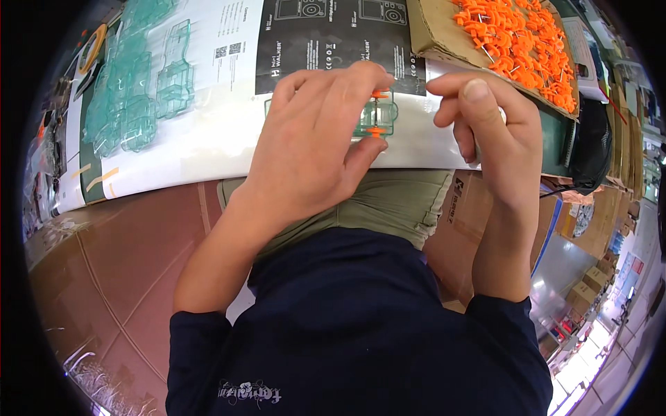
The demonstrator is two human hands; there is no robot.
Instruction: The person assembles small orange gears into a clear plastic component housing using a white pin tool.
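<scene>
My left hand [305, 132] is closed around a translucent green plastic toy car chassis [390, 111] on the white sheet. Much of that part is hidden beneath the palm and fingers. An axle with orange wheels [375, 130] lies across its uncovered end, between my left thumb and fingers. To the right, apart from the chassis, my right hand [496, 125] is raised with its fingers loosely bent and apart. I see nothing held in it.
More green chassis [132, 104] are heaped at the left, with one single chassis [175, 87] beside them. A cardboard tray [444, 48] of orange-wheeled axles [520, 45] stands at the back right. Near the right edge is a black pouch [593, 149]. Scissors [92, 48] with orange handles lie far left.
</scene>
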